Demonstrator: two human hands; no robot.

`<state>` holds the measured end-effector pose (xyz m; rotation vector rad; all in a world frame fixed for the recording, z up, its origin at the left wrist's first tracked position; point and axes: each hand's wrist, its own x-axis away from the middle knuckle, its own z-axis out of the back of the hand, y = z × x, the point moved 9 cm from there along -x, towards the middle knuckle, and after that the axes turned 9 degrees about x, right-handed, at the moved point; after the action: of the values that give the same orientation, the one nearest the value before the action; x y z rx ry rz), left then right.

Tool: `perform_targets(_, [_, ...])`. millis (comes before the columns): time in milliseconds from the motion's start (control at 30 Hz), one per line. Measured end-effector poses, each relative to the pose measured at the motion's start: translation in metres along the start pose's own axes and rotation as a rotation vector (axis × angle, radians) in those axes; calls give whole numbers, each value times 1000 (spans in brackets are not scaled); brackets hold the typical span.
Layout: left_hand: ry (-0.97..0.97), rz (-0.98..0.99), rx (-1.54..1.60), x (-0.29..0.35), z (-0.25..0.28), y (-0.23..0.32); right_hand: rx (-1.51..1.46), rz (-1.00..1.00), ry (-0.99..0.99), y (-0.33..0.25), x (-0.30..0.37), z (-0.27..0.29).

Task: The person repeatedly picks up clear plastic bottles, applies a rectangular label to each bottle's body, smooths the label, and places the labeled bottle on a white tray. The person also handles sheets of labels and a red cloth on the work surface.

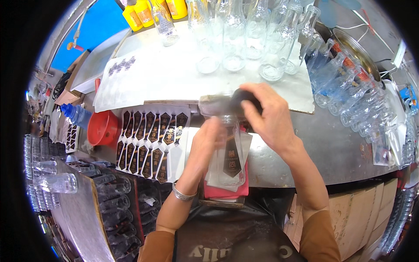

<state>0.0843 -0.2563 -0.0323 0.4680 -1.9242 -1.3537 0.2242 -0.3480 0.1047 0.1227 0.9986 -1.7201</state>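
Observation:
A clear glass bottle [214, 168] lies in front of me, its base toward me, over a pink cloth [244, 185]. A black tie-shaped decal [232, 150] with gold marks shows on it. My left hand [206, 139], wearing a silver bracelet, is beside the bottle's upper part; its fingers are smeared by motion. Above the bottle's far end, my right hand [266, 114] is closed around a dark rounded tool [245, 101], too blurred to name. To the left lies a sheet of similar black decals [146, 131].
Several clear bottles [234, 39] stand on a white-covered board [170, 74] at the back. More bottles [345, 96] crowd the right side. A red bucket [104, 129] is left, near yellow containers [142, 13] farther back. Cardboard [349, 218] stands below the metal table [314, 161].

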Motion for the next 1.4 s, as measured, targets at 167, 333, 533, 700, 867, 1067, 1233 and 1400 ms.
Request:
perform_targets(167, [-58,-162,-195,-7,-20,19,-436,-364,135,44,29,12])
perform_targets(333, [-60,-156,-201,-12,-18,12,-822,-704,-54,64,68,-18])
perform_targets(533, [-104,-76,165,-8,-20,-5,-353,-547,-410,48,62,-60])
perform_targets(700, [-114,-180,42,-4,-22,1,-231,-549,-568,40,50,-67])
perform_targets(867, [-136,-132,66,-5,-22,-3,-354,-594,-579,42,55,-71])
perform_targets(1067, [-145,-186,51,-3,-18,-11,-419,-523,-523,32,63,-69])
perform_targets(1233, [-163,-41,70,-12,-6,-37,-628,-618,-382,67,85,-76])
perform_targets(1400, [-126,-205,52,37,17,2,-1020,-825,-6,62,104,-39])
